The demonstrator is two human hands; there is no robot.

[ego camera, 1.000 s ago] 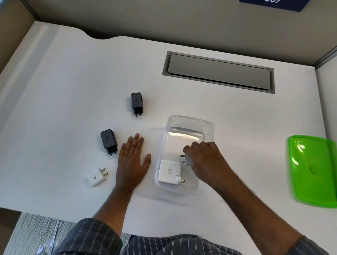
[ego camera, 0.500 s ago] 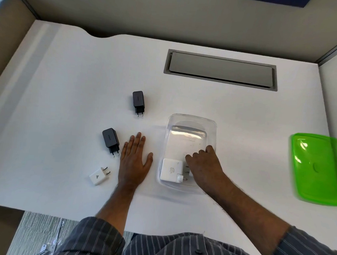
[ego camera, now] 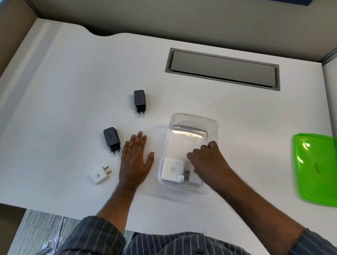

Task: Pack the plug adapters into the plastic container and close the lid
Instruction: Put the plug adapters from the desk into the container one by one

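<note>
A: Nearest the camera, what do you see?

B: A grey striped shirt [ego camera: 177, 248] along the bottom edge, both sleeves pushed up the forearms. Beyond it is the white desk [ego camera: 68, 83].

A: And the hands?

B: The left hand [ego camera: 135, 160] lies palm down on the desk, fingers straight and close together, thumb spread out, holding nothing. It sits just left of the clear plastic container [ego camera: 193, 124]. The right hand [ego camera: 207, 160] reaches into the container's near right part, fingers curled downward. A white adapter body [ego camera: 195, 181] shows just beneath its edge, but I cannot tell whether the fingers grip it or only touch it.

A: What is already in the container?

B: A square white charger with an apple logo [ego camera: 172, 167] lies flat in the near left corner, its plug end pointing right towards the other white piece.

A: What remains outside?

B: A small white plug adapter [ego camera: 99, 175] lies near the left wrist, pins pointing up and right. Just beyond it, beside the left fingers, is a black plug adapter [ego camera: 110, 139], pins towards the camera. A second black adapter [ego camera: 139, 99] lies farther back, pins likewise.

A: The lid?

B: The green lid [ego camera: 317, 168] rests flat at the desk's right edge, well apart from the container. Farthest back is a grey cable hatch [ego camera: 222, 68].
</note>
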